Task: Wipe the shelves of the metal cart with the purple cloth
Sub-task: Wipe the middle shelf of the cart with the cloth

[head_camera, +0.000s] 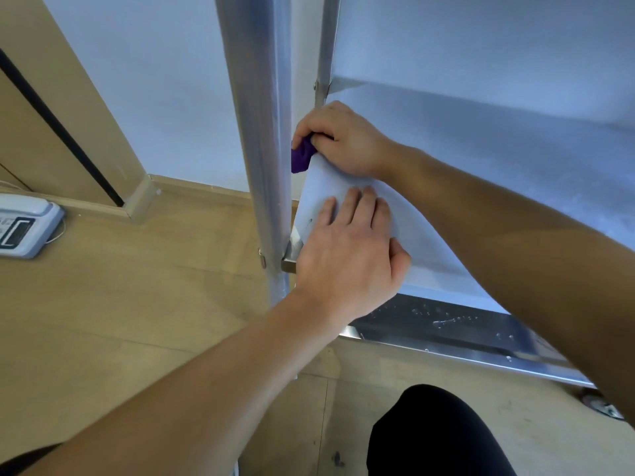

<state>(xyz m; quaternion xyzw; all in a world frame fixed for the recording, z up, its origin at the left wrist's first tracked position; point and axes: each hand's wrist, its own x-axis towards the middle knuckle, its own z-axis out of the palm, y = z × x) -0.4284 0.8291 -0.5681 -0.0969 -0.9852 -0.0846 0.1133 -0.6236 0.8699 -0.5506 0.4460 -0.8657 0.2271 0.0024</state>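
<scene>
The metal cart fills the right of the view, with a thick upright post (pixel 261 139) and a lower shelf (pixel 532 187) seen from close by. My right hand (pixel 347 142) is closed around the bunched purple cloth (pixel 301 159) at the shelf's far left corner, beside the post. A white sheet (pixel 405 231) lies on the shelf and is curled up at its near corner. My left hand (pixel 347 259) presses flat on that sheet, fingers spread, thumb at its right edge. The shelf's front rim (pixel 457 333) shows droplets of liquid.
Wooden floor (pixel 137 304) spreads to the left and below. A grey-white device with a cord (pixel 24 228) lies on the floor at the far left. Wooden door or panel edges (pixel 68 132) stand behind it. A cart caster (pixel 601 405) and my dark-clad knee (pixel 436 438) are at the bottom right.
</scene>
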